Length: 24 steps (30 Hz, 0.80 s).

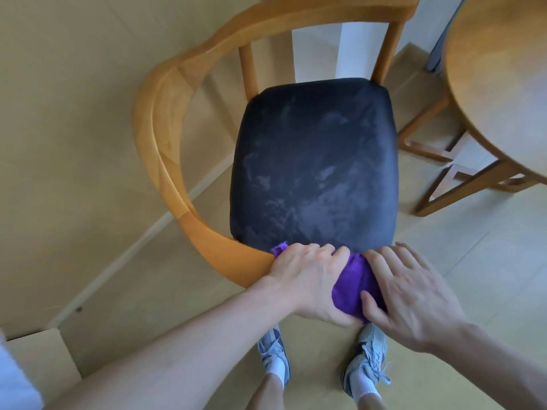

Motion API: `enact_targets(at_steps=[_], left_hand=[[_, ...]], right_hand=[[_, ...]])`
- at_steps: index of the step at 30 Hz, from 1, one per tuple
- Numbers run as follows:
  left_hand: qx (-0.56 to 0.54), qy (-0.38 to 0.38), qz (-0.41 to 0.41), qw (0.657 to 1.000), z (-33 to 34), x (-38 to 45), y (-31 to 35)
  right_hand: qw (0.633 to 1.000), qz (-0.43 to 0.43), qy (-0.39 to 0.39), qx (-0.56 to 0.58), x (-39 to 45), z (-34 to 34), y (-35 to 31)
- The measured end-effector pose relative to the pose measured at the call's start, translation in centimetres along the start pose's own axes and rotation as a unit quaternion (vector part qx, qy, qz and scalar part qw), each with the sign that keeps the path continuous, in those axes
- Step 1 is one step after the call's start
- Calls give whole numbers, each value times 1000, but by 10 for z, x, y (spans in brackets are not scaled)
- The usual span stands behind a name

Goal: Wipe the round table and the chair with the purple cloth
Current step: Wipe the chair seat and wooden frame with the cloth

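On the pale wood-look floor (485, 261), a chair (154, 119) with a curved wooden armrest is standing beside a white baseboard at the left. Its dark padded seat (313, 161) is showing dusty grey smears. At the seat's near edge, the left hand (307, 279) is grasping the purple cloth (353, 284), fingers curled over its top. The right hand (411, 294) is lying on the cloth's right side, fingers fairly straight, grip released. The round desk (500, 81) is standing at far right.
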<state>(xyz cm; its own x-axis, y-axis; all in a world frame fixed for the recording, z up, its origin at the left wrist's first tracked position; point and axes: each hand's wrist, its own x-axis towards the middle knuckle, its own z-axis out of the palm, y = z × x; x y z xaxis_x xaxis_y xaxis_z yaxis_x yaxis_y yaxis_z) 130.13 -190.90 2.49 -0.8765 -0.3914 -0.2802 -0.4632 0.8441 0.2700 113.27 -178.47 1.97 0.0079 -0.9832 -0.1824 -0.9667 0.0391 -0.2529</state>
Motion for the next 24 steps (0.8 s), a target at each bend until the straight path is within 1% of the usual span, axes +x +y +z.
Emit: enact_targets(at_steps=[2,5,8,10,11,13,14,16,18,20,22,24], left_hand=[[-4,-23,-12,1000,-3,7,0],[-8,-41,-44,998,-2,10,-2],[-24,-46,-96,994,0,9,4],[-22,-35,-140,989,1,9,8],[-17,-26,-157,987,2,7,11],[-4,5,-189,982,8,-2,18],[2,29,-205,978,11,-8,22],[2,77,-230,970,15,-19,33],[-1,89,-250,964,16,-28,46],[5,88,-261,961,14,-34,57],[9,91,-269,959,10,-37,63],[18,87,-271,959,2,-32,59]], right_hand=[[1000,-11,-15,-6,8,-5,2],[998,-27,-60,-23,20,-13,6],[990,-52,-129,-19,38,-21,15],[983,-84,-157,-36,51,-24,23],[982,-99,-154,-42,55,-25,26],[986,-113,-106,-64,53,-21,35],[991,-94,-69,-71,46,-17,40],[999,-5,-11,-49,24,-12,51],[996,92,-14,-8,0,-6,60],[984,161,-37,70,-16,-1,61],[969,185,-41,157,-20,2,60],[963,161,-47,211,-15,3,62]])
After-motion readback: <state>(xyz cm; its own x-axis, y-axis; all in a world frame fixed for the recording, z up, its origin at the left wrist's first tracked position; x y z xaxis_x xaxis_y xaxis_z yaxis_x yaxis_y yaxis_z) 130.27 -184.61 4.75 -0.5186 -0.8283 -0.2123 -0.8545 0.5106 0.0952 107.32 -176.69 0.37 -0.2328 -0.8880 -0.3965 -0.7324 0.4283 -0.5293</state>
